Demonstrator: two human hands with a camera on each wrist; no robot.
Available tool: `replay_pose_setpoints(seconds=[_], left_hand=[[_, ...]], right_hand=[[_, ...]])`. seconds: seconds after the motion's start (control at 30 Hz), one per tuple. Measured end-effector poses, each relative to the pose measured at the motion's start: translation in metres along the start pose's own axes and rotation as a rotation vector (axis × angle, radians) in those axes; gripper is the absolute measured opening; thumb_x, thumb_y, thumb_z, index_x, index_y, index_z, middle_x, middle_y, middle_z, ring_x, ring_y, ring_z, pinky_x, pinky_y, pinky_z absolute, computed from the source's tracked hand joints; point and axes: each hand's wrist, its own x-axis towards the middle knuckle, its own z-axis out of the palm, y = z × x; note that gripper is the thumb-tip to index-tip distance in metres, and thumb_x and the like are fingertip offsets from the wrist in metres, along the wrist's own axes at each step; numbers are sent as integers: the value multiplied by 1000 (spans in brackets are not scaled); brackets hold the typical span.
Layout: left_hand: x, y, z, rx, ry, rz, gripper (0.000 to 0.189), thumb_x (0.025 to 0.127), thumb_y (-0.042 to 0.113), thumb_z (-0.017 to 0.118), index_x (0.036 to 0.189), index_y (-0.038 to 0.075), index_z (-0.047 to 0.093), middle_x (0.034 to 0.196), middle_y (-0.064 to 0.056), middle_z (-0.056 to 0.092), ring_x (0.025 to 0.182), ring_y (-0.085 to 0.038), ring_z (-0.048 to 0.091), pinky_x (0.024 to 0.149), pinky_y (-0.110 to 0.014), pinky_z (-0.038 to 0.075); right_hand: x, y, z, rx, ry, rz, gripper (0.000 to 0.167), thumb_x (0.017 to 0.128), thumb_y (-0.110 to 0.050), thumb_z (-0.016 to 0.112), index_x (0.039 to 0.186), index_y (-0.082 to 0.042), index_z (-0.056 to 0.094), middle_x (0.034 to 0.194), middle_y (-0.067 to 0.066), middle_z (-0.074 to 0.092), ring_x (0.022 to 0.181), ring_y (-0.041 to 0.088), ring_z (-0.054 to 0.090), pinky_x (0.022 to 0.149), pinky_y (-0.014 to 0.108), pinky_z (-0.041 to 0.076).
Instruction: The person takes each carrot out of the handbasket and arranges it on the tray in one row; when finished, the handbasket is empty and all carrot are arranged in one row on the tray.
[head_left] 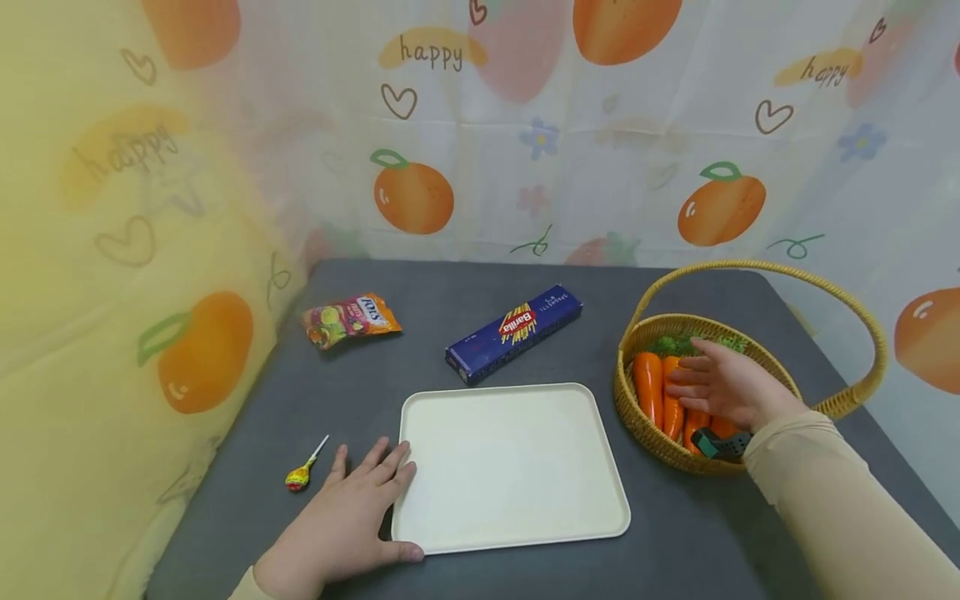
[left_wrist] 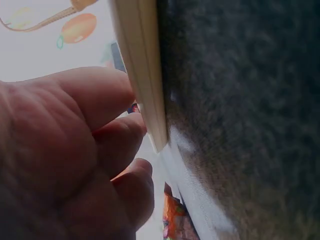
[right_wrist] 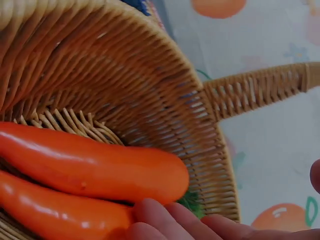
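Observation:
My left hand point(head_left: 345, 517) lies spread at the left edge of a cream rectangular tray point(head_left: 510, 471), with fingertips right at its rim. In the left wrist view, the fingers meet the tray's side point(left_wrist: 142, 75). Over a round wicker basket point(head_left: 630, 425) on the right, my right hand point(head_left: 731, 387) reaches in with extended fingers and grasps nothing. Several orange carrots point(head_left: 648, 387) with green tops lie side by side in that basket. Seen from the right wrist, the fingertips overlap the lower carrot point(right_wrist: 65, 210), close to its thick end.
Behind the tray lies a blue Barilla spaghetti box point(head_left: 517, 333). A crumpled orange snack bag point(head_left: 352, 321) rests at the back left, and a lollipop point(head_left: 298, 477) left of my left hand. The basket's tall handle point(head_left: 757, 265) arches above the right side. Patterned curtains border the grey table.

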Motion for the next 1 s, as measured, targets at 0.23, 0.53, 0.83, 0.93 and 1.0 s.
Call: replay_pose_setpoints(seconds=[0.23, 0.53, 0.83, 0.93, 1.0], left_hand=[[-5, -4, 1, 4, 18, -13, 116, 75, 84, 84, 164, 15, 55, 180, -4, 37, 170, -40, 24, 124, -89, 7], [-8, -5, 5, -5, 35, -26, 115, 75, 80, 87, 165, 16, 54, 180, -3, 37, 170, -38, 25, 125, -88, 7], [-7, -5, 8, -7, 36, -27, 114, 76, 78, 88, 165, 15, 55, 179, -4, 38, 170, -38, 26, 124, -89, 8], [-7, -6, 8, -15, 29, -31, 115, 75, 78, 88, 165, 15, 55, 179, -4, 38, 170, -38, 26, 124, -89, 8], [-6, -6, 8, -21, 24, -35, 116, 74, 79, 88, 165, 15, 55, 179, -4, 38, 170, -38, 27, 124, -89, 8]], right_hand=[[11, -9, 16, -79, -17, 46, 96, 116, -62, 17, 168, 10, -19, 180, 36, -7, 168, 54, 7, 138, 60, 14], [33, -11, 22, -49, -72, 129, 89, 117, -57, 14, 166, 7, -26, 177, 36, -20, 166, 60, 1, 137, 65, 14], [61, -5, 16, -51, -105, 171, 78, 114, -64, 14, 153, -2, 41, 135, 14, 64, 111, 23, 65, 95, 34, 53], [68, -4, 17, -25, -87, 171, 62, 115, -64, 23, 123, -13, 57, 102, -4, 67, 94, 16, 66, 88, 33, 50], [72, -4, 19, 19, -70, 173, 55, 116, -61, 30, 119, -14, 58, 98, -3, 68, 91, 16, 67, 86, 32, 51]])
